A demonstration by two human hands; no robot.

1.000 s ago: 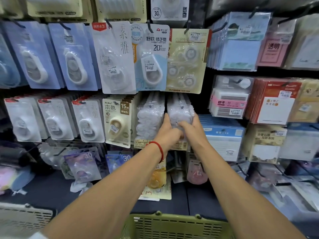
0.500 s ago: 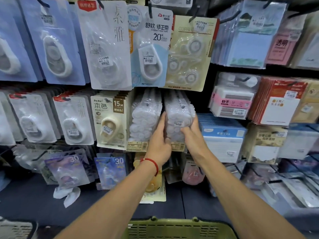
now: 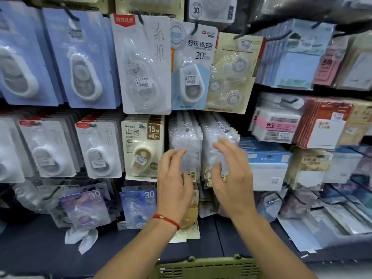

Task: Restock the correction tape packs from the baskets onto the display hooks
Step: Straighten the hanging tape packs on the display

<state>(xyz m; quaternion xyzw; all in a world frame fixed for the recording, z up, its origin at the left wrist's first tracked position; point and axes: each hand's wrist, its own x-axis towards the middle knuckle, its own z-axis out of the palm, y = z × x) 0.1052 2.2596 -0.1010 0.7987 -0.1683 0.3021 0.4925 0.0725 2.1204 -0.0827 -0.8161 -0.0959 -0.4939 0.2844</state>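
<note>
Head view only. Both hands up at the middle row of the display, fingers spread and loosely curved, neither one holding anything that shows. Left hand, red cord at the wrist, sits in front of the left stack of clear correction tape packs; its fingertips look to be just at the front blister, contact uncertain through the blur. Right hand faces the right stack of clear packs, thumb low, fingers at the front pack's face, no pinch visible.

Both stacks hang on hooks, long axis vertical, cards fanned back into the shelf, price labels at the bottom edge. They lie directly ahead of and slightly above the palms; each hand has its own stack, so neither is clearly nearer.

Green basket shows only its rim at the bottom edge, below and between the forearms; contents hidden.

Judgement: hung stacks look settled. The next pack must come from the basket, straight down and back from the hands, then go up with its hang-hole leading onto a hook.
</note>
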